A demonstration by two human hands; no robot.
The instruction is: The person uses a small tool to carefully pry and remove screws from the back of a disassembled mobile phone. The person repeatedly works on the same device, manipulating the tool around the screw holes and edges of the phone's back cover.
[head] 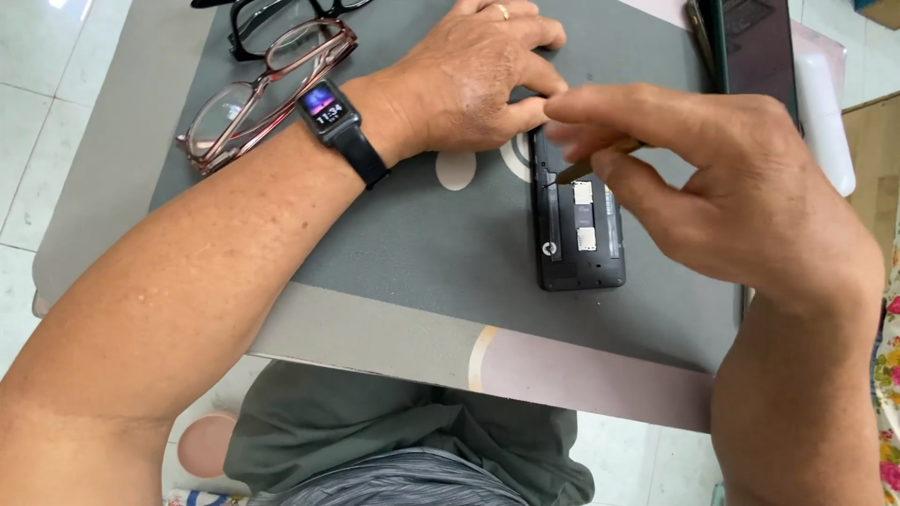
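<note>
An opened black phone (578, 225) lies back-up just right of the frame's centre, its rear cover off and two small pale card slots showing in the exposed body. It rests on a grey work mat (431, 234) that covers most of a small table (600, 379), whose pale edge with a curved cream stripe runs along the lower middle of the picture.

The right hand (712, 178), reaching in from the right edge, has its fingers pinched closed around a thin, brownish pointed tool (586, 169) — the tip touches the upper left part of the phone's open back. The left hand (469, 80), coming in from the lower left across the mat, lies palm-down at the top centre of the frame, fingers curled, its fingertips pressed against the phone's upper end. It holds nothing else. A ring sits on one finger, and a dark smartwatch (330, 111) with a lit screen is strapped to the wrist.

At the upper left, just beside the left wrist, a pair of reddish-brown framed glasses (262, 94) lies on the mat; a second pair with black frames (272, 14) lies above it at the top edge. At the upper right, a dark phone-like slab (755, 47) lies screen-up, partly cut off by the frame. A white object (830, 112) sits at the table's right edge. Pale floor tiles show at the left — the person's grey clothing at the bottom.
</note>
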